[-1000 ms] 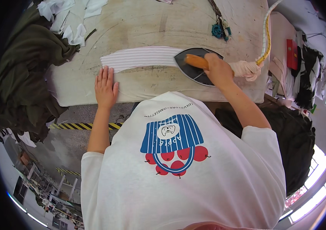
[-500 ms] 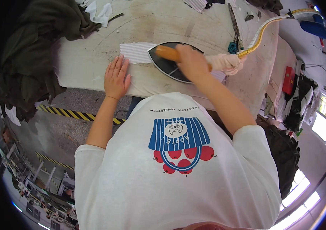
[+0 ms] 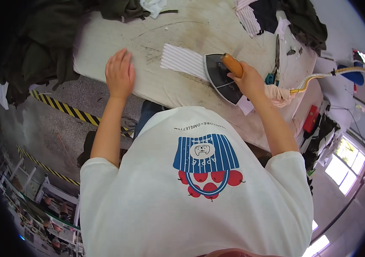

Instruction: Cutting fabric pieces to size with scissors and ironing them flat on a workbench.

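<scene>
On a cloth-covered table (image 3: 148, 81) lies a narrow strip of striped fabric (image 3: 181, 61). A dark steam iron (image 3: 222, 77) with a wooden handle rests on the strip's right part and hides it; a short end shows below the iron. My right hand (image 3: 251, 80) is closed around the iron's handle. To the left of the strip, my left hand (image 3: 120, 73) lies flat on the table near its front edge, fingers stretched out, holding nothing and apart from the fabric.
A cloth-wrapped hose (image 3: 309, 83) runs from the iron toward the right. Dark green garments (image 3: 41, 47) heap at the left, with more cloth (image 3: 264, 15) at the far right. Scissors (image 3: 276, 53) lie beyond the iron. Striped floor tape (image 3: 69, 109) shows below.
The iron has slid right along the strip and turned, uncovering more of its left part. My left hand has come off the strip's end and moved left. The view has shifted.
</scene>
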`<state>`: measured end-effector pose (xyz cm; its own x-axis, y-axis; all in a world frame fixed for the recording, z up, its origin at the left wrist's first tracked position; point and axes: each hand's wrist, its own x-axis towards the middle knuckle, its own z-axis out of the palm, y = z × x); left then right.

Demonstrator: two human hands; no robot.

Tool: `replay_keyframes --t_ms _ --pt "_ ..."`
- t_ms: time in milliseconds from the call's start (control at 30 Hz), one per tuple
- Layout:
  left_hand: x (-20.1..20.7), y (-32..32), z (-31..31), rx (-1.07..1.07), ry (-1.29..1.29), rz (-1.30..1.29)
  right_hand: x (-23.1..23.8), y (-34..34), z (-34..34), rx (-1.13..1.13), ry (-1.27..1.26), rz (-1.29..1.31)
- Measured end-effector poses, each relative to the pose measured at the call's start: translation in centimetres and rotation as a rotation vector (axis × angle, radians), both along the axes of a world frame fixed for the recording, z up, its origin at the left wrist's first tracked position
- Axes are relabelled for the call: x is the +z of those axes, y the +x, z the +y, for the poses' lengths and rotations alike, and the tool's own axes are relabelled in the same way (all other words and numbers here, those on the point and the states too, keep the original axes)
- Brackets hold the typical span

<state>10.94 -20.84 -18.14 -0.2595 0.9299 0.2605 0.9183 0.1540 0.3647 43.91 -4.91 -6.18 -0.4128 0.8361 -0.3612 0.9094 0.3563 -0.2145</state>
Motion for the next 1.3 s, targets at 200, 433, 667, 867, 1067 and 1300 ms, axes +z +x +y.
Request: replay_keyframes --t_ms 200,433,667,867,1067,1300 --pt "-1.1 -2.9 -0.3 0.105 0.053 -0.067 -1.7 -12.6 -0.5 0.383 -0.100 0.067" --pt "-2.0 -4.4 -1.8 0.138 0.138 -0.151 -3.0 -21.8 -1.3 0.477 0.002 0.045" --pt "-2.5 -3.7 -1.1 0.140 0.213 -0.135 -0.5 -20.8 1.0 0.530 -0.031 0.185" --pt "-3.0 -4.1 -1.3 0.144 0.209 -0.129 -1.8 -13.0 -2.3 0.526 -0.052 -0.013" --pt "-3.2 -3.9 -1.1 0.128 0.188 -0.142 -2.9 -10.9 -2.1 0.478 -0.082 -0.070" --pt "-2.5 -1.0 0.4 0.081 0.199 -0.140 -2.8 -16.3 -0.5 0.400 0.008 0.089"
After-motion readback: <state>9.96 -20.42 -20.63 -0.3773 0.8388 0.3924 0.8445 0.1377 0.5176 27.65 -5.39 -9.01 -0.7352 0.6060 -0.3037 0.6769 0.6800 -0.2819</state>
